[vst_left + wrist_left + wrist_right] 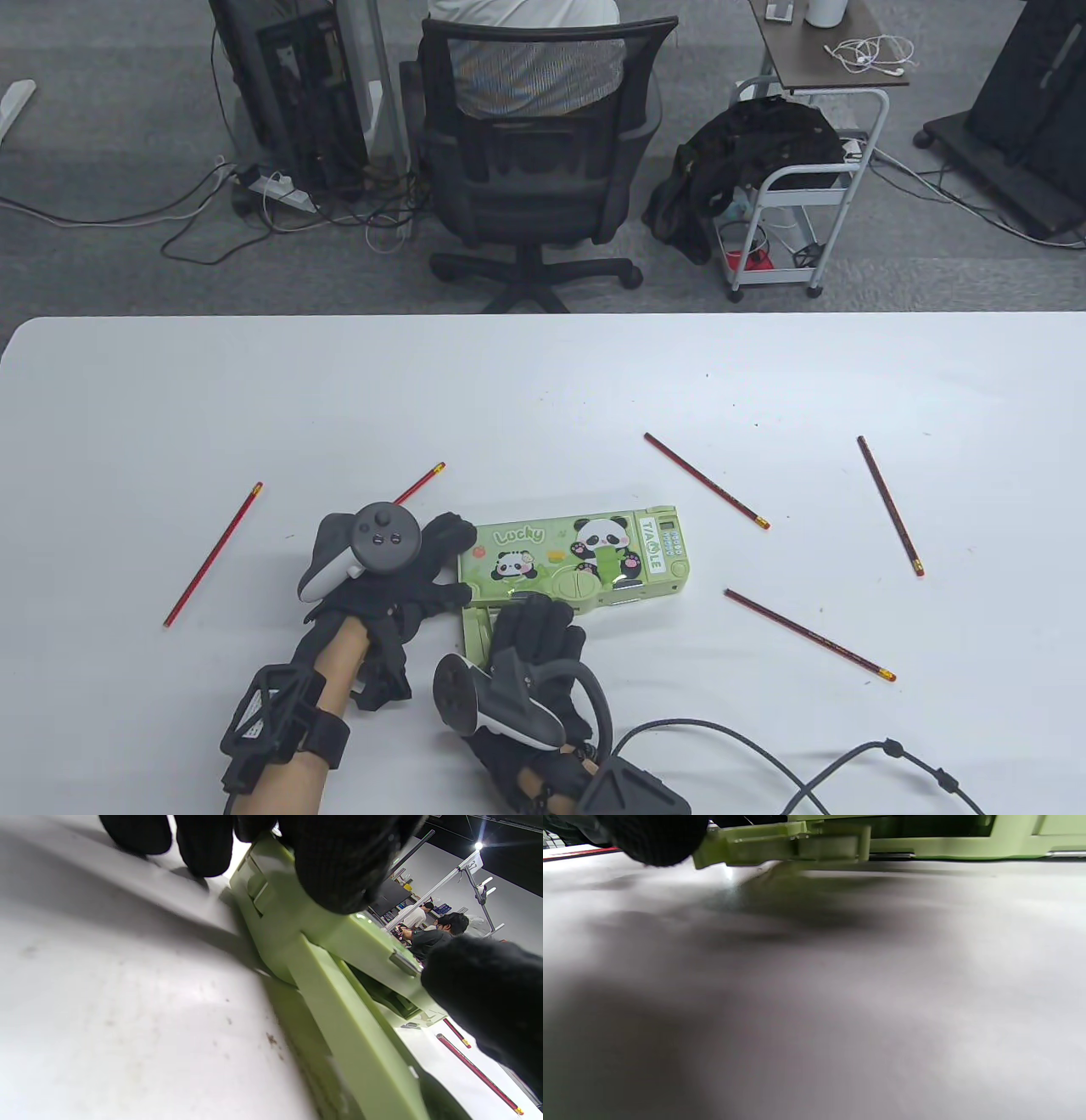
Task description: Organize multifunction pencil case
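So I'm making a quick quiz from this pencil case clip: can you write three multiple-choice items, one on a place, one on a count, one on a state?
1. Where does the left hand rest?
A. At the pencil case's left end
B. On the far-right pencil
C. On the chair

2. How many red pencils lie on the table?
A. Two
B. Five
C. Eight

3. What state is the pencil case in?
A. Standing on end
B. Lid fully raised
C. Lying flat, a side tray pulled out toward the right hand

Key: 1 A, its fingers touch that end; 2 B, five show in the table view; 3 C, the tray juts from the near edge.
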Tool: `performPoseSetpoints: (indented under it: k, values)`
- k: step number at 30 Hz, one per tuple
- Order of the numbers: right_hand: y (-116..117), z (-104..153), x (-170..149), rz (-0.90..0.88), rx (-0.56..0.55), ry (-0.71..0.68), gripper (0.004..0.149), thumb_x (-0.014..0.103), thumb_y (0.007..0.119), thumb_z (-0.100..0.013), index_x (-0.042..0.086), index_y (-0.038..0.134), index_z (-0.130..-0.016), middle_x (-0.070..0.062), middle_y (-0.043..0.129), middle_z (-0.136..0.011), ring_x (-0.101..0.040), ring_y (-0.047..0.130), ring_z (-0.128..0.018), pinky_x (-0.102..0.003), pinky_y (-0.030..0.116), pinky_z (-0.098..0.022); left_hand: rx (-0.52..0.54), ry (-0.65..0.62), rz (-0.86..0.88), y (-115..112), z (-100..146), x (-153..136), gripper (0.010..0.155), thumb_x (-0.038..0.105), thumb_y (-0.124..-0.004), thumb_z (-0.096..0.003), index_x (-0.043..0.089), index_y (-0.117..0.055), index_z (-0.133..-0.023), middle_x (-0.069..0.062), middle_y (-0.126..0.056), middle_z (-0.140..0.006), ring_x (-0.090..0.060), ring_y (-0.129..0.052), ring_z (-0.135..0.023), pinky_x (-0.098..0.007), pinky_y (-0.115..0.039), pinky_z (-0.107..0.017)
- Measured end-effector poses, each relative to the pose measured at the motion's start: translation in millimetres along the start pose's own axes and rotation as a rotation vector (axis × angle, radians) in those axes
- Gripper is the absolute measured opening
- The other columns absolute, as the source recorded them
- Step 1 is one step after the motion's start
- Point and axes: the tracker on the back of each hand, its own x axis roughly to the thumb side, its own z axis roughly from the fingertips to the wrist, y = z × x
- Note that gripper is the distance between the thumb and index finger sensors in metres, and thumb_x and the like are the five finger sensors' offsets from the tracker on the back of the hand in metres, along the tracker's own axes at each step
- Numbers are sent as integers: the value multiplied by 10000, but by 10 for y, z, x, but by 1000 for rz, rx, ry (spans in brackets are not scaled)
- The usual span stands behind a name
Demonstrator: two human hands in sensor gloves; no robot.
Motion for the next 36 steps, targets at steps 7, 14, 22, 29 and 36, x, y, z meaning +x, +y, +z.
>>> performPoseSetpoints:
  k: [7, 14, 22, 29, 36]
  values:
    - [-24, 8, -117, -5, 41, 51, 1157, 550, 613, -455, -314, 54, -985, -609, -29, -891, -842, 128, -812, -843, 270, -591, -1, 0, 1, 2, 0, 1, 740, 337, -832, -524, 236, -430, -1136, -129, -369, -1254, -399, -672, -1094, -645, -583, -723]
    - [-56, 11, -279, -1, 51, 89, 1183, 554, 630, -432, -302, 32, -986, -604, -44, -889, -838, 109, -813, -841, 258, -592, -1, 1, 2, 6, 1, -1, 740, 336, -832, -524, 237, -429, -1136, -128, -370, -1253, -394, -672, -1095, -643, -583, -724]
    - [-96, 9, -464, 37, 32, 121, 1198, 562, 644, -421, -289, 24, -992, -593, -48, -897, -826, 100, -824, -836, 258, -596, -8, 7, 1, 12, 3, 4, 738, 329, -834, -525, 234, -430, -1136, -129, -369, -1252, -398, -670, -1096, -648, -582, -724]
    - [-131, -9, -637, 52, 11, 152, 1188, 563, 648, -432, -278, 28, -997, -589, -36, -905, -825, 106, -827, -833, 263, -598, -10, 8, 2, 15, 3, 4, 739, 326, -834, -525, 233, -429, -1136, -132, -368, -1252, -402, -669, -1096, -649, -582, -723]
    - [-157, -72, -808, 23, -4, 138, 1168, 555, 663, -445, -249, 32, -1011, -575, -25, -922, -819, 116, -837, -830, 273, -602, -12, 9, 3, 18, 2, 8, 739, 324, -835, -526, 233, -429, -1137, -130, -369, -1253, -402, -667, -1098, -656, -578, -721]
